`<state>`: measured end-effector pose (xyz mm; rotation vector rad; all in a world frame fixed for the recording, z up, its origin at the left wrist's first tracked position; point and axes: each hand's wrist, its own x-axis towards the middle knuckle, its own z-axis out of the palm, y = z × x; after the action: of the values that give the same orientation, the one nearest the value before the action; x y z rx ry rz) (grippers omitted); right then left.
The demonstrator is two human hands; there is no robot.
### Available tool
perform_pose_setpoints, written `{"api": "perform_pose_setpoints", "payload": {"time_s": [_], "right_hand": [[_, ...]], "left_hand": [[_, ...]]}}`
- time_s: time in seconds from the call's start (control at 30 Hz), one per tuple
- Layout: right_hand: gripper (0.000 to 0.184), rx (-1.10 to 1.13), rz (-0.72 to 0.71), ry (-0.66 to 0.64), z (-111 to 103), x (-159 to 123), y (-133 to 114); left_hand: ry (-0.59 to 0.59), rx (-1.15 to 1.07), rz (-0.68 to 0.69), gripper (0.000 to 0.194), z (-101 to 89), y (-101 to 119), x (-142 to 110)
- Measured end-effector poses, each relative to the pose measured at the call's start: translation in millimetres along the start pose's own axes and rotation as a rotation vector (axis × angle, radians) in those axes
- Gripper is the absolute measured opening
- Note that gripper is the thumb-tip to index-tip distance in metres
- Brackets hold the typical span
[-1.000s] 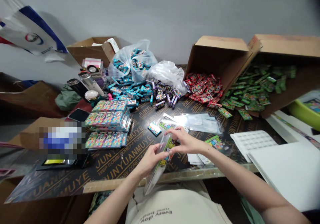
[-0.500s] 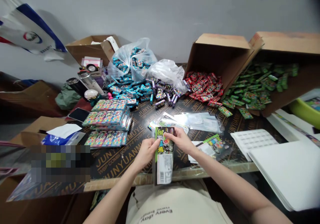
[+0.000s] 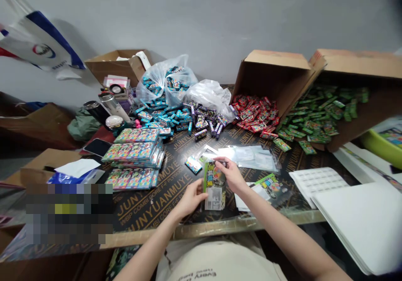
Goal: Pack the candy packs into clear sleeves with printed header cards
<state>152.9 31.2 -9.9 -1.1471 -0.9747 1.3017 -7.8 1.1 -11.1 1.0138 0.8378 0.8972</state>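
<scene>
A printed card (image 3: 215,186), black and green with a pale text panel, stands tilted above the front of the table between my hands. My left hand (image 3: 191,198) is closed on its left edge, thumb at the front and fingers partly hidden behind. At its upper right, my right hand (image 3: 233,176) grips the top edge. Just behind the card lies a small blue-and-white box (image 3: 193,164), beside clear plastic sleeves (image 3: 251,157). A similar green-and-black card (image 3: 269,186) rests on white sheets right of my hands.
Stacks of colourful packs (image 3: 132,178) stand at left. Small blue boxes (image 3: 157,115), purple boxes (image 3: 201,134), red boxes (image 3: 256,113) and green boxes (image 3: 320,122) lie in heaps along the back. Two tipped cartons (image 3: 276,57) and white sheets (image 3: 361,222) are at right.
The card has moved slightly right and up, and less of its length shows below my hands. The small blue-and-white box, mostly covered before, now shows fully.
</scene>
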Motion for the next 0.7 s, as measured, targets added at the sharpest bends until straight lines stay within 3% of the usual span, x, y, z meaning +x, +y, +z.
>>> {"api": "perform_pose_setpoints", "payload": {"time_s": [0.07, 0.17, 0.23, 0.37, 0.5, 0.6, 0.7], "right_hand": [[0.027, 0.020, -0.041, 0.132, 13, -2, -2], [0.034, 0.069, -0.070, 0.241, 34, -15, -1], [0.037, 0.092, -0.068, 0.285, 41, -23, 0], [0.017, 0.175, 0.019, 0.152, 34, -27, -7], [0.011, 0.182, 0.139, -0.001, 14, -23, -18], [0.012, -0.025, -0.025, -0.040, 2, -26, -23], [0.013, -0.192, -0.181, -0.108, -5, -33, -26]], "left_hand": [[0.171, -0.167, 0.054, 0.039, 15.0, 3, 6], [0.474, -0.403, 0.079, 0.037, 30.9, 11, 17], [0.545, -0.462, 0.032, 0.034, 32.4, 14, 21], [0.461, -0.408, -0.064, 0.017, 18.8, 20, 17], [0.363, -0.059, 0.049, 0.016, 6.0, 37, 2], [0.291, 0.288, 0.190, 0.015, 4.1, 50, -10], [0.228, 0.460, 0.258, 0.010, 2.9, 56, -15]]}}
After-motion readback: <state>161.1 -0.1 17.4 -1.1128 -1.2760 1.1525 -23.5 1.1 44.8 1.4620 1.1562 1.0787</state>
